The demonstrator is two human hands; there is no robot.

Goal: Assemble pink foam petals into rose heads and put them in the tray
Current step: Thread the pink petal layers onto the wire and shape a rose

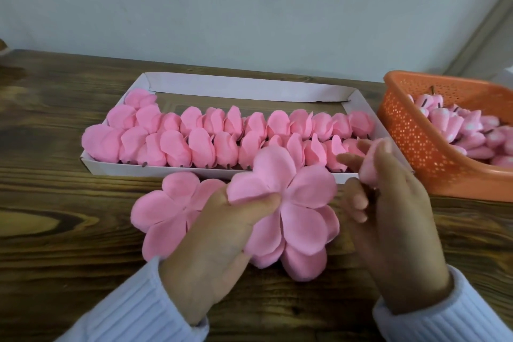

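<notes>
Pink foam petal layers (291,203), likely light, soft and crease-prone, hover before the white cardboard tray (249,86), the grip of the left hand (216,244) pinching near their centre, the grip of the right hand (394,230) curled round a small pink bud (372,166).

One white cardboard tray (249,86) holds roughly two dozen pink foam rose heads (201,147). One orange perforated plastic basket (410,130), right, holds uncountably many pink foam buds (472,133). Two bunches of flat pink foam petals (302,191), near.

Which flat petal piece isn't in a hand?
The leftmost one, flat on the table; the other flat piece is gripped in the left hand.
</notes>
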